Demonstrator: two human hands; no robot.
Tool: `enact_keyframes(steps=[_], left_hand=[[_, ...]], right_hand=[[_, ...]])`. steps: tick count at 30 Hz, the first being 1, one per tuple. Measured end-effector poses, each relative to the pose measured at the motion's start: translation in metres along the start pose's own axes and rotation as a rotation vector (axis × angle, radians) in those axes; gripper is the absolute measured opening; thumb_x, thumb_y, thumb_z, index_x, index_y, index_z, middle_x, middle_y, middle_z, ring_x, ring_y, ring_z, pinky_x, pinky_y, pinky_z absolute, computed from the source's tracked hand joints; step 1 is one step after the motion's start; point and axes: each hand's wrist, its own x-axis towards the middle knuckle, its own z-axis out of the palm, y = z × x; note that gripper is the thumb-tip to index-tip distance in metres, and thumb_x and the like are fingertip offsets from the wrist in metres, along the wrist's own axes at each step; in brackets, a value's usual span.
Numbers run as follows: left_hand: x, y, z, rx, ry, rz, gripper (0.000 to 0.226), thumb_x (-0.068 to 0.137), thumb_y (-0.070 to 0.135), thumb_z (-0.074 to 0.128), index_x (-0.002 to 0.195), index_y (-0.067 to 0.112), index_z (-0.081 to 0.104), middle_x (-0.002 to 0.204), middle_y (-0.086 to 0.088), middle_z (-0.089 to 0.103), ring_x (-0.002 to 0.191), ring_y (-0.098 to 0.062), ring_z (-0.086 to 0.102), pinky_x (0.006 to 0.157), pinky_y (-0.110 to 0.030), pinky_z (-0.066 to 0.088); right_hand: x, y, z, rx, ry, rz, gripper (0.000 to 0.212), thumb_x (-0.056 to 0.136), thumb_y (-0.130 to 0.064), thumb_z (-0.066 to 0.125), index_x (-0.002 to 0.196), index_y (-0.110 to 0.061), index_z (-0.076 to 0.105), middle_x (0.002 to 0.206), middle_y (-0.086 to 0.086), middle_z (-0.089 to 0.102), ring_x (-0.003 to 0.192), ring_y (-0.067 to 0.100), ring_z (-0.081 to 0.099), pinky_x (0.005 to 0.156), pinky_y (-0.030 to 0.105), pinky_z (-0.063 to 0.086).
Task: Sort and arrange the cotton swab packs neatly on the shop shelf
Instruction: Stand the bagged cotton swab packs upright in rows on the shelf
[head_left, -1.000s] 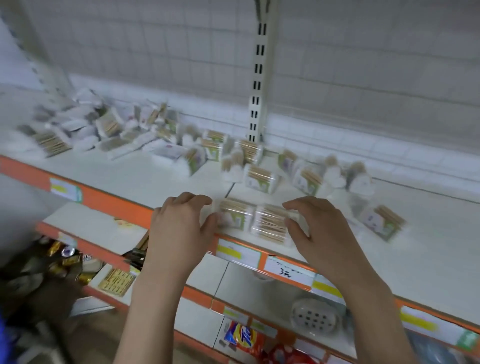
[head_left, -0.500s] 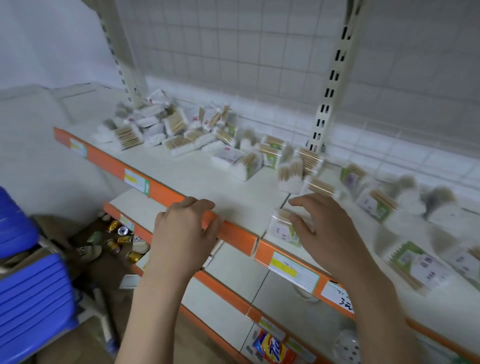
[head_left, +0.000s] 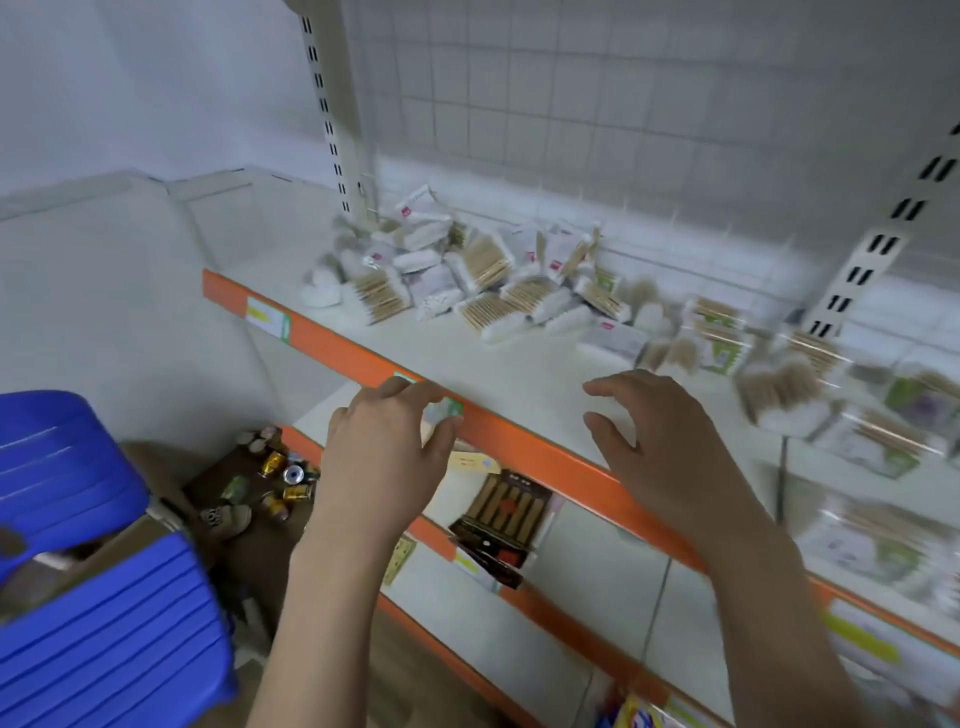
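Both hands are hovering empty, fingers loosely curled: left hand (head_left: 387, 447) at the shelf (head_left: 519, 374) edge, right hand (head_left: 660, 447) over it. Packs (head_left: 467, 280) are lying jumbled; sorting looks barely begun.

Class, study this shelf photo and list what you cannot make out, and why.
- Head view: the packs at right are smeared by motion blur, so their labels are unreadable.
- The heap of cotton swab packs overlaps itself, so no count.
- Left hand covers the price tag on the shelf's orange edge.
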Motion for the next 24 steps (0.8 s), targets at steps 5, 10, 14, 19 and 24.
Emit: enact_keyframes(steps=[5,10,14,19,24], left_hand=[[0.028,-0.037,-0.004,-0.037,-0.029,0.050,0.028,0.087,0.032,0.060,0.110,0.016,0.065,0.103,-0.002,0.063,0.096,-0.025,0.057,0.082,-0.044,0.047],[0.055,-0.055,0.009,-0.080,-0.085,0.079,0.029,0.088,0.031,0.059,0.111,0.014,0.064,0.104,-0.003,0.063,0.096,-0.025,0.057,0.080,-0.042,0.048],[0.084,-0.055,0.028,-0.131,-0.118,0.112,0.032,0.088,0.027,0.060,0.115,0.009,0.062,0.108,-0.008,0.062,0.099,-0.026,0.057,0.081,-0.036,0.048],[0.134,-0.043,0.046,-0.130,-0.124,0.172,0.038,0.088,0.029,0.058,0.122,0.012,0.058,0.111,-0.007,0.060,0.103,-0.024,0.055,0.083,-0.029,0.042],[0.200,-0.021,0.057,-0.107,-0.118,0.242,0.034,0.088,0.028,0.057,0.116,0.009,0.060,0.108,-0.011,0.059,0.096,-0.025,0.056,0.075,-0.027,0.040]], right_hand=[[0.021,-0.024,0.023,-0.057,-0.008,0.016,0.030,0.093,-0.026,0.051,0.122,-0.021,0.057,0.122,-0.007,0.057,0.117,0.012,0.043,0.087,0.014,0.023],[0.041,-0.024,0.031,-0.089,-0.011,0.070,0.030,0.092,-0.023,0.053,0.122,-0.019,0.058,0.121,-0.003,0.058,0.117,0.015,0.047,0.090,0.014,0.026],[0.060,-0.007,0.029,-0.122,0.011,0.125,0.030,0.090,-0.021,0.056,0.120,-0.015,0.059,0.120,0.001,0.059,0.108,0.021,0.053,0.090,0.023,0.034],[0.099,0.018,0.024,-0.188,0.029,0.196,0.031,0.087,-0.017,0.059,0.117,-0.010,0.059,0.113,0.012,0.061,0.106,0.029,0.052,0.088,0.034,0.038],[0.141,0.041,0.019,-0.223,0.034,0.241,0.032,0.084,-0.014,0.059,0.116,-0.008,0.059,0.109,0.015,0.060,0.101,0.031,0.051,0.083,0.036,0.038]])
